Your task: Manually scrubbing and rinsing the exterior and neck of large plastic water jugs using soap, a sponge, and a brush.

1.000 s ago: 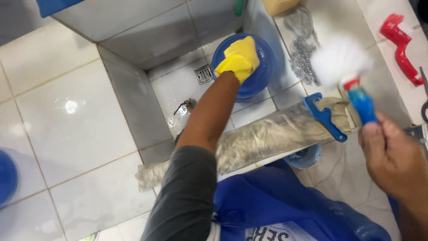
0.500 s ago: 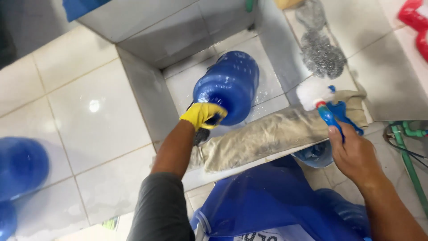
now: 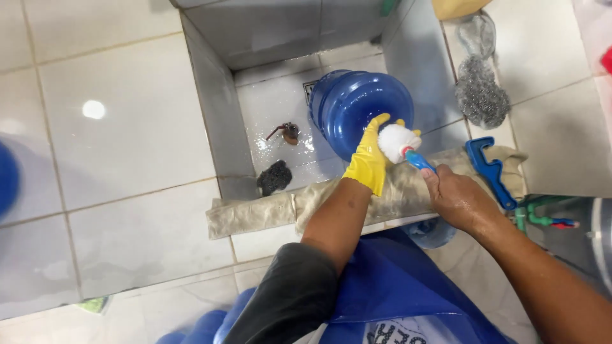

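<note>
1. Head view: left hand (image 3: 368, 162), in a yellow glove, lies flat and open against the blue water jug (image 3: 357, 108), which rests on its side in the tiled basin (image 3: 220, 108).
2. Right hand (image 3: 458, 200), at four o'clock from the jug, is closed round a blue-handled white brush (image 3: 396, 141) touching the jug.
3. Grey cloth (image 3: 255, 213) drapes the basin's edge.

both hands (image 3: 370, 159) (image 3: 456, 200) reach forward, fingers closed (left gloved yellow, right bare).
</note>
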